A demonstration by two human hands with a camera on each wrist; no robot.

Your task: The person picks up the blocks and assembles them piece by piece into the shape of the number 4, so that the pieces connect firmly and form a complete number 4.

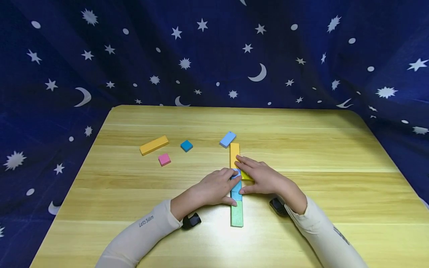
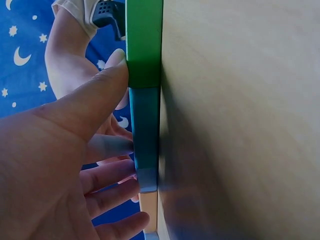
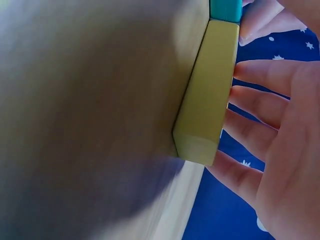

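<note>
A straight row of flat blocks runs toward the viewer in the head view: an orange block (image 1: 234,152) at the far end, a blue block and a teal block (image 1: 236,195) in the middle, a green block (image 1: 237,216) nearest. A yellow block (image 3: 207,90) branches off to the right of the row, partly hidden under my right hand (image 1: 264,178). That hand's fairly straight fingertips rest along its top. My left hand (image 1: 214,186) lies over the middle of the row, its thumb at the green block's edge and its extended fingers touching the blue and teal blocks.
A light blue block (image 1: 228,139) lies just beyond the row's far end. Farther left are a dark blue square block (image 1: 186,145), a pink square block (image 1: 164,159) and a long orange block (image 1: 154,145). The wooden table (image 1: 318,141) ends at a starry curtain.
</note>
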